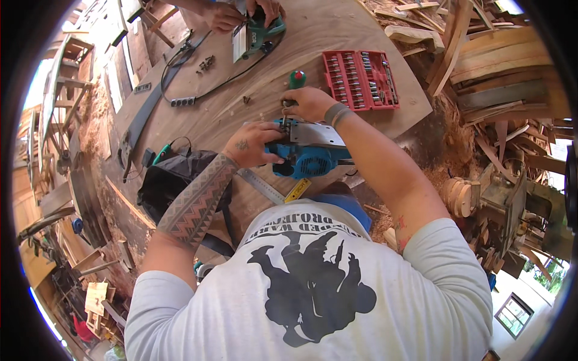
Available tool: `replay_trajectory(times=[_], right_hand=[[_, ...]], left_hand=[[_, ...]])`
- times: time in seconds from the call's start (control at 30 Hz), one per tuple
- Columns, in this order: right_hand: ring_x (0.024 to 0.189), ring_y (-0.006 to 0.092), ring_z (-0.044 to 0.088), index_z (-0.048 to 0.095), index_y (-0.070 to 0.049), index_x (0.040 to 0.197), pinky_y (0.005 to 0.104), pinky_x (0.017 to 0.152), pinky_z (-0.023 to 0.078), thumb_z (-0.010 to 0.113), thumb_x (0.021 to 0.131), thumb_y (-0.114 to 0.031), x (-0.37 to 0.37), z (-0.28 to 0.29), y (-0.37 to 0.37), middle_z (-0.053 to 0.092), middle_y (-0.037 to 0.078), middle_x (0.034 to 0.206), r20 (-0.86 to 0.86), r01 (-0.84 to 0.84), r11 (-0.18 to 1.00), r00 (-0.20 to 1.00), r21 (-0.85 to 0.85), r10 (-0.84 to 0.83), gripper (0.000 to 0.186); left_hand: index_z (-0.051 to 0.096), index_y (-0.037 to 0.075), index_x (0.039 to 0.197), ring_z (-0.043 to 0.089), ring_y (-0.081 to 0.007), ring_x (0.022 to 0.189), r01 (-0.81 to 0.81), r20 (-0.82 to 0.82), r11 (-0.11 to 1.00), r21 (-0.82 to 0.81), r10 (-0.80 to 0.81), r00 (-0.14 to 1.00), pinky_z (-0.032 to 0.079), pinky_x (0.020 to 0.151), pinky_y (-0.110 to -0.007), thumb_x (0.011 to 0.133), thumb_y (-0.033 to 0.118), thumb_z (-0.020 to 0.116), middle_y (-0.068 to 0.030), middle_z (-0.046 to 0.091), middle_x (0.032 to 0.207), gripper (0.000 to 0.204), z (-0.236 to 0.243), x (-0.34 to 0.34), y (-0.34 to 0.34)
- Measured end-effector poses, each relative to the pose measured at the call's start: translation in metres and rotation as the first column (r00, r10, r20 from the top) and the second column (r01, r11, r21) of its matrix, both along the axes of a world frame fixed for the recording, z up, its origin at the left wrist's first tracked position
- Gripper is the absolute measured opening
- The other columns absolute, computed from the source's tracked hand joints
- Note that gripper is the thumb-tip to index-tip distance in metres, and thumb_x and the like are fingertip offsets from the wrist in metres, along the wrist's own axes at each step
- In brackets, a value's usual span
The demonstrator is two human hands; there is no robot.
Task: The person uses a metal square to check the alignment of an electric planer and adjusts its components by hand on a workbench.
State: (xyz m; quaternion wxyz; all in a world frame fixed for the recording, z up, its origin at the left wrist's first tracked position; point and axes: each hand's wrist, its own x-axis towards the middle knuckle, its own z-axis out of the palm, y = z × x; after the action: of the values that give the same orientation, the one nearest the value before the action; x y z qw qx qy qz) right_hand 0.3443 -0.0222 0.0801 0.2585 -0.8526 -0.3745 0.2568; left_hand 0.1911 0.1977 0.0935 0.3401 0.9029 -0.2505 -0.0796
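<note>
A blue electric hand planer (314, 161) lies on the table in front of me, its metal sole plate (316, 133) turned up. My left hand (250, 144) grips its left end, fingers over the top and thumb along the near side. At that same end my right hand (308, 103) is closed on a small metal tool (288, 112), which points down to the planer's blade area. Its exact kind is mostly hidden by my fingers. Just beyond the right hand is a green screwdriver handle (297, 79) with a red end.
An open red socket set (361, 81) lies beyond my right hand. Across the table another person's hands (224, 17) work on a green planer (262, 37). A power strip (182, 101), loose screws (206, 64), a black bag (174, 180) and a ruler (262, 185) lie about. Wood scraps (506, 66) are piled right.
</note>
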Motion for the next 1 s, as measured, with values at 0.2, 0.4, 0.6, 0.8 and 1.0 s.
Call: replay_trajectory(times=[0.2, 0.4, 0.6, 0.8, 1.0], right_hand=[[0.113, 0.0402, 0.07, 0.074, -0.014, 0.128, 0.049, 0.098, 0.055, 0.076, 0.093, -0.041, 0.006, -0.004, 0.001, 0.076, 0.017, 0.12, 0.024, -0.07, 0.997, 0.997, 0.019, 0.07, 0.044], [0.113, 0.0405, 0.07, 0.075, -0.018, 0.126, 0.0507, 0.099, 0.055, 0.077, 0.093, -0.042, 0.002, 0.004, 0.007, 0.076, 0.018, 0.117, 0.063, -0.073, 0.996, 0.995, -0.056, 0.076, 0.041], [0.115, 0.0407, 0.069, 0.075, -0.018, 0.125, 0.0528, 0.099, 0.055, 0.075, 0.094, -0.043, -0.001, 0.009, 0.007, 0.075, 0.018, 0.118, 0.114, -0.056, 0.987, 0.991, -0.148, 0.074, 0.04], [0.116, 0.0409, 0.07, 0.075, -0.013, 0.125, 0.0537, 0.1, 0.055, 0.074, 0.095, -0.044, -0.005, 0.011, 0.01, 0.074, 0.02, 0.12, 0.146, -0.024, 0.983, 0.988, -0.183, 0.051, 0.043], [0.114, 0.0424, 0.071, 0.075, -0.009, 0.119, 0.0537, 0.098, 0.057, 0.073, 0.095, -0.044, -0.009, 0.013, 0.016, 0.075, 0.023, 0.118, 0.146, -0.008, 0.967, 0.988, -0.255, 0.047, 0.042]], left_hand=[[0.077, 0.002, 0.118, 0.071, -0.0357, 0.113, 0.006, -0.001, 0.999, -0.032, -0.006, 1.0, 0.056, 0.1, -0.044, 0.069, 0.031, 0.092, -0.0155, 0.073, 0.125, 0.059, 0.005, 0.004, -0.004], [0.077, 0.002, 0.119, 0.072, -0.0349, 0.112, -0.006, -0.054, 1.0, -0.024, 0.004, 0.999, 0.057, 0.099, -0.043, 0.069, 0.031, 0.092, -0.0155, 0.073, 0.124, 0.06, 0.01, 0.002, -0.002], [0.078, 0.001, 0.12, 0.072, -0.0345, 0.112, -0.006, -0.098, 1.0, -0.018, 0.004, 0.995, 0.057, 0.099, -0.043, 0.069, 0.031, 0.092, -0.0151, 0.073, 0.124, 0.061, 0.013, 0.004, -0.004], [0.078, 0.005, 0.12, 0.068, -0.0324, 0.117, -0.022, -0.109, 1.0, -0.015, 0.02, 0.994, 0.051, 0.102, -0.045, 0.071, 0.039, 0.09, -0.0113, 0.073, 0.126, 0.06, 0.008, 0.003, -0.003], [0.078, 0.005, 0.119, 0.068, -0.0332, 0.117, -0.022, -0.098, 0.999, -0.024, 0.019, 0.995, 0.052, 0.102, -0.045, 0.071, 0.039, 0.09, -0.0117, 0.073, 0.126, 0.06, 0.004, 0.001, -0.002]])
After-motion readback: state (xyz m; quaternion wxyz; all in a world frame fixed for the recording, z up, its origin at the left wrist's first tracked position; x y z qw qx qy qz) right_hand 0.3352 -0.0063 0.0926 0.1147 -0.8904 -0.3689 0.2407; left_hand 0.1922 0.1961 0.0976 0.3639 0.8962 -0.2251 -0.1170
